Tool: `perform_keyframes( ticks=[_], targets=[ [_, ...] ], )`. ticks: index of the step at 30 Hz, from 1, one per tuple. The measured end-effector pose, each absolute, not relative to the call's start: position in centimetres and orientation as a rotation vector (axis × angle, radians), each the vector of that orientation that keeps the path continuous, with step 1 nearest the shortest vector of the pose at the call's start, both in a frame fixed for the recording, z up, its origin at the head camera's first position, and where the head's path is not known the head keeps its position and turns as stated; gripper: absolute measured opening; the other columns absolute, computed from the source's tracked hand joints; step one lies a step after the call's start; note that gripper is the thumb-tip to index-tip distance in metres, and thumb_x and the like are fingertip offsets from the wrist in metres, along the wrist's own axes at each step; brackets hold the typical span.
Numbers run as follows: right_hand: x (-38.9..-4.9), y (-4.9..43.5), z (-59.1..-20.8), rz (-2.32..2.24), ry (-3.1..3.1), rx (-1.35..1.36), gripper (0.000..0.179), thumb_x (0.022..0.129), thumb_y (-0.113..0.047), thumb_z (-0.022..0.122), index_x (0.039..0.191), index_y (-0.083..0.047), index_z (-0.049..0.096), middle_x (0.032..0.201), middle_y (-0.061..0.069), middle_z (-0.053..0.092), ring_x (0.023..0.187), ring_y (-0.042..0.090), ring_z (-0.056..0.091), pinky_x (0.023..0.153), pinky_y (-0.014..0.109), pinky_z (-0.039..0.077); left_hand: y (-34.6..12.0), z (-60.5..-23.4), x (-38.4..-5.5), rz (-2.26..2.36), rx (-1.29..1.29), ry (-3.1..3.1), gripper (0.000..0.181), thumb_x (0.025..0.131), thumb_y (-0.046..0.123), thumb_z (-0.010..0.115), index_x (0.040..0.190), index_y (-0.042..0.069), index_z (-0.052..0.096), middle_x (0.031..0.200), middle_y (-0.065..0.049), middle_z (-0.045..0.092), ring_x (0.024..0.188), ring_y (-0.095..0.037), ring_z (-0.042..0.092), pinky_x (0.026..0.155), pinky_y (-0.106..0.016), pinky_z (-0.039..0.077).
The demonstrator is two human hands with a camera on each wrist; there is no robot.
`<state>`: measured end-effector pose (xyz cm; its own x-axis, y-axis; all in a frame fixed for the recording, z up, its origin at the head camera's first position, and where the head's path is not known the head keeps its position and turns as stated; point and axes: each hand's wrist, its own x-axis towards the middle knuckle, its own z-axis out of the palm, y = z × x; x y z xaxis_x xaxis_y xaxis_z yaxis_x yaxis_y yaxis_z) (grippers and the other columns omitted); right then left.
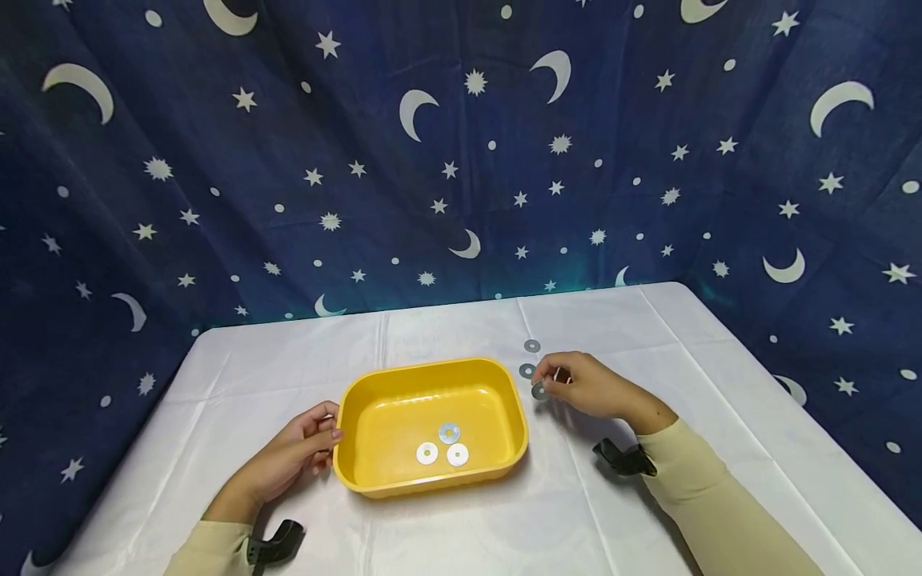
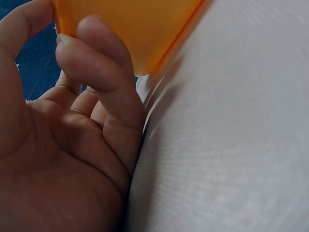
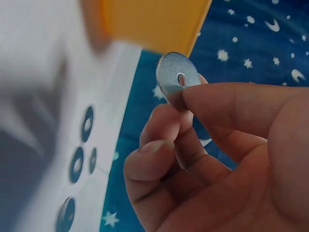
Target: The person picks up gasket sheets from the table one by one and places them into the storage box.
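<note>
My right hand (image 1: 594,386) pinches a flat metal washer (image 3: 176,77) between thumb and fingertips, just right of a yellow tray (image 1: 515,436). The washer is tilted up and its centre hole shows in the right wrist view. With my left hand (image 1: 291,452) I grip the tray's left side, thumb at the rim and other fingers against the outer wall. Inside the tray lie three washers, one farther back (image 1: 450,426) and two nearer. On the cloth by my right hand are more washers (image 1: 532,346), some of them hidden from the head view by that hand.
A white cloth (image 1: 288,368) with fold lines covers the table. Behind and at both sides hangs a dark blue curtain (image 1: 374,104) with moons and stars. Black bands (image 1: 277,544) sit on both wrists. Several loose washers (image 3: 76,164) lie on the cloth in the right wrist view.
</note>
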<state>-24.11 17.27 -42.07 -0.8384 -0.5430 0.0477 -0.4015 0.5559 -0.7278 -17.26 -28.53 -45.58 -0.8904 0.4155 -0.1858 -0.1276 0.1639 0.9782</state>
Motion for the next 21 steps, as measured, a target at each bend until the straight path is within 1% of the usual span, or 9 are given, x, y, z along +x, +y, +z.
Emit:
perform_keyframes(
  ticks=[6,13,18,21],
  targets=[
    [-22.7,16.2,-40.6,-1.174,2.611,-0.814,0.014,0.095,-0.004,0.058,0.097,-0.013,0.069,0.086,-0.002,0.063,0.078,0.014,0.052,0.069,0.026,0.046,-28.5,-45.6,-17.3,1.78,0.302,2.028,0.026,0.103,0.014,0.053,0.121,-0.001,0.041,0.089,0.003,0.056,0.066,-0.006,0.052,0.056,-0.019,0.046],
    [-21.9,14.2,-39.4,-1.174,2.587,-0.843,0.015,0.096,-0.006,0.058,0.097,-0.015,0.069,0.086,-0.003,0.066,0.078,0.015,0.054,0.069,0.026,0.047,-28.6,-45.4,-17.1,1.761,0.256,2.054,0.029,0.102,0.016,0.054,0.121,-0.001,0.041,0.088,0.002,0.055,0.066,-0.007,0.053,0.056,-0.019,0.046],
    [-21.7,12.8,-38.8,-1.166,2.531,-0.91,0.01,0.097,-0.007,0.059,0.098,-0.013,0.067,0.084,-0.002,0.063,0.077,0.013,0.054,0.066,0.024,0.048,-28.7,-45.5,-17.1,1.765,0.269,2.044,0.028,0.102,0.015,0.054,0.121,-0.002,0.041,0.088,0.002,0.055,0.066,-0.007,0.053,0.056,-0.019,0.046],
    [-21.6,11.9,-38.6,-1.148,2.507,-0.904,0.012,0.097,-0.006,0.058,0.097,-0.014,0.067,0.083,-0.004,0.062,0.077,0.013,0.054,0.066,0.024,0.048,-28.7,-45.5,-17.2,1.771,0.29,2.036,0.028,0.103,0.015,0.053,0.121,-0.002,0.041,0.088,0.002,0.055,0.066,-0.007,0.053,0.056,-0.019,0.046]
  ],
)
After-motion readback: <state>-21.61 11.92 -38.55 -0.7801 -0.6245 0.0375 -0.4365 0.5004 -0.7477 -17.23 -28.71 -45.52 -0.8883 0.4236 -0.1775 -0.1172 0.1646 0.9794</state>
